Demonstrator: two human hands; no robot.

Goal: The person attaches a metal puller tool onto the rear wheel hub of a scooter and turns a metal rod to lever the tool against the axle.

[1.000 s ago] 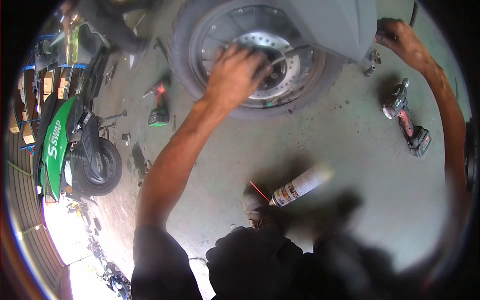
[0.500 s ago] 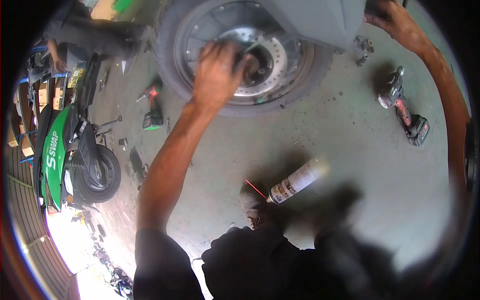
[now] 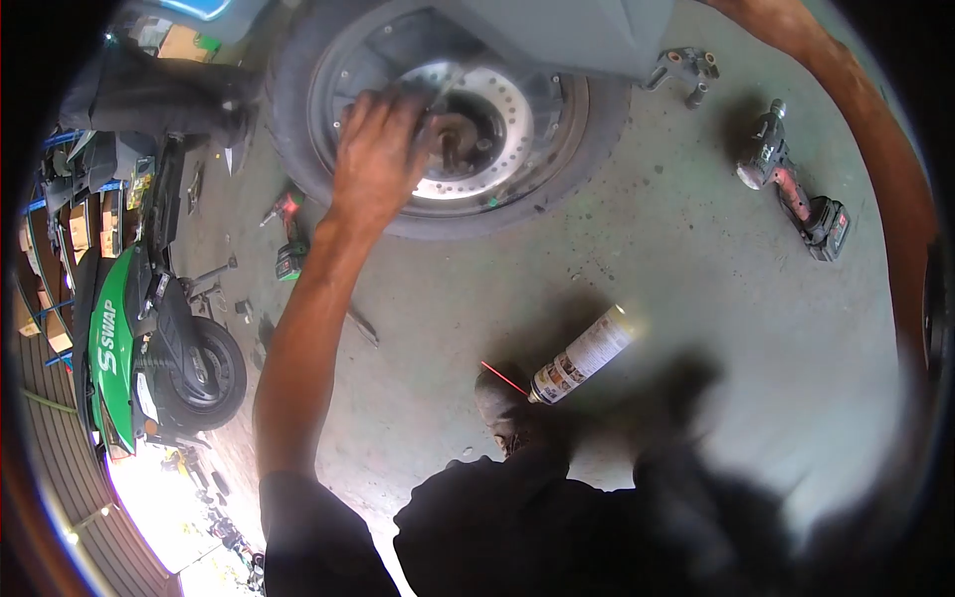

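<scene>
My left hand (image 3: 383,164) is at the left part of a wheel (image 3: 537,211), over the edge of its drilled brake disc (image 3: 512,164). Its fingers are blurred, and whether they hold anything is hidden. A grey body panel (image 3: 567,35) covers the wheel's upper right. Of my right arm, the forearm runs along the right side to the top edge, where the hand is out of the picture. A spray can (image 3: 582,356) with a red straw lies tilted beside my shoe (image 3: 502,403).
A red and black power tool (image 3: 793,189) lies at right, near small metal parts (image 3: 686,68). Another power tool (image 3: 289,239) lies left of my forearm. A green scooter (image 3: 111,348) stands at far left, below a person's dark-clothed leg (image 3: 179,98).
The view has shifted, so the wheel sits further left. My left hand has stayed near the disc and moved towards its left side. My right hand has left the picture at the top.
</scene>
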